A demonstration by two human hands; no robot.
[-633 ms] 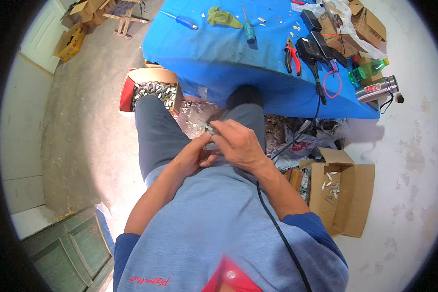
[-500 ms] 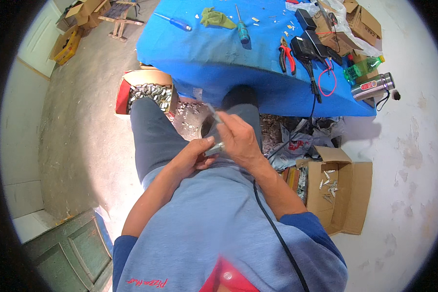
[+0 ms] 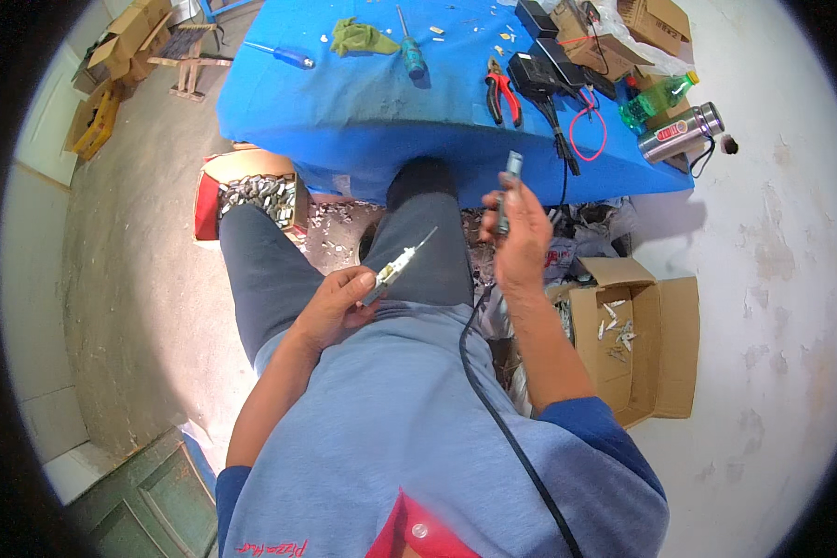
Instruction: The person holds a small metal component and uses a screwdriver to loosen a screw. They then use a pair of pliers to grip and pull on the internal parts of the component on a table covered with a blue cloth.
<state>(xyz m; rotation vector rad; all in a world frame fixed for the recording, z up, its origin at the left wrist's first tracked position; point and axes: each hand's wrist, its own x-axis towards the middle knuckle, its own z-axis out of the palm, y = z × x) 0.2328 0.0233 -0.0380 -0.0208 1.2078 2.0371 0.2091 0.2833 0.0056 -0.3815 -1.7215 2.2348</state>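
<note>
In my left hand [image 3: 333, 302], above my lap, a slim white part with a thin metal shaft [image 3: 395, 268] is pinched between thumb and fingers. Its shaft points up and to the right, and its lower end is hidden by the fingers. My right hand [image 3: 523, 237] is raised near the table's front edge, apart from the left. Its fingers are closed around a slim grey piece [image 3: 513, 166], light at the top end and darker by the palm. I cannot make out exactly what kind of piece it is.
A blue-covered table [image 3: 363, 84] bears screwdrivers [image 3: 412, 58], a green cloth [image 3: 361, 37], red-handled pliers [image 3: 502, 91], black adapters, a bottle and a steel flask [image 3: 682, 133]. Left stands a box of small metallic pieces [image 3: 256, 195]; right, a cardboard box [image 3: 676, 344] with white parts. A black cable [image 3: 493, 400] crosses my shirt.
My hands have moved apart. The right hand has gone up and right with its grey piece; the left has stayed low, and the white part's shaft now shows. The view has shifted slightly right.
</note>
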